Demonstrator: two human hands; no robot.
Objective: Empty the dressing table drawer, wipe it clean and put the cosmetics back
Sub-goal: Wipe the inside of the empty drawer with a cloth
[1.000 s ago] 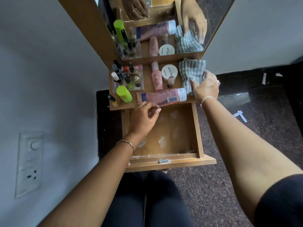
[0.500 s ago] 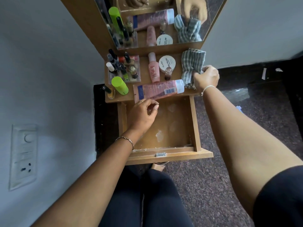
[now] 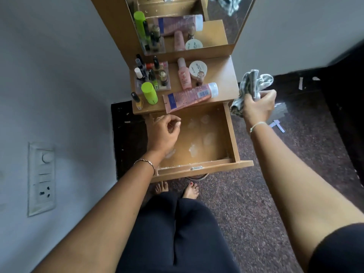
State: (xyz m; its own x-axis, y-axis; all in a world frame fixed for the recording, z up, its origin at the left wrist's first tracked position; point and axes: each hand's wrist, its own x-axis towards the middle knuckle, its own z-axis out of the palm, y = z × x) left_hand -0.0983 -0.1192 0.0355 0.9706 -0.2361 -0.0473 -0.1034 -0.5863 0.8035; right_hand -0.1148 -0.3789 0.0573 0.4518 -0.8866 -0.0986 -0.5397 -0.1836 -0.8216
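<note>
Right hand (image 3: 257, 109) is closed round a bunched striped cloth (image 3: 254, 81), held up just right of the drawer (image 3: 232, 134), near its far right corner and clear of the wood. Left hand (image 3: 163, 133) is held over the far left part of the drawer, fingers loosely curled, nothing seen in it.

Drawer is pulled out and emptied. Pale smears (image 3: 208, 137) are noted on its floor, so wiping is judged not yet begun.

Cosmetics are set on the table top (image 3: 222, 75): pink tube (image 3: 191, 95) at the near edge, overhanging the drawer; green bottle (image 3: 149, 93); small bottles in a clear tray (image 3: 152, 75); pink bottle (image 3: 184, 77); round jar (image 3: 198, 68).

Emptying is judged done. Wiping and putting back are left.
</note>
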